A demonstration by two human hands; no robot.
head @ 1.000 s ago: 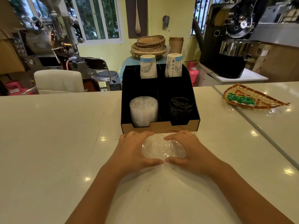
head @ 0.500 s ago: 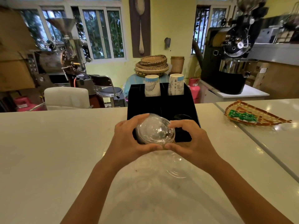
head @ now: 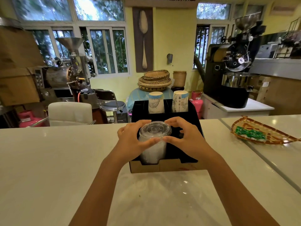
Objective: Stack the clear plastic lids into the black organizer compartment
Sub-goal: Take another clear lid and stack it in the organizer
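A clear plastic lid (head: pixel 155 129) sits on top of the tall stack of clear lids (head: pixel 153 152) in the front left compartment of the black organizer (head: pixel 162 166). My left hand (head: pixel 132 141) grips the lid's left rim with thumb and fingers. Opposite it, my right hand (head: pixel 187 138) grips the right rim. The front right compartment is hidden behind my right hand. Two paper cup stacks (head: pixel 155 102) stand in the organizer's back compartments.
A crumpled clear plastic wrapper (head: pixel 171 193) lies on the white counter in front of the organizer. A woven tray with a green packet (head: pixel 254 132) rests at the right. Coffee roasters, baskets and chairs stand beyond the counter's far edge.
Both hands lifted a clear lid off the counter, carried it away from me and lowered it onto the lid stack in the organizer. The camera tilted upward.
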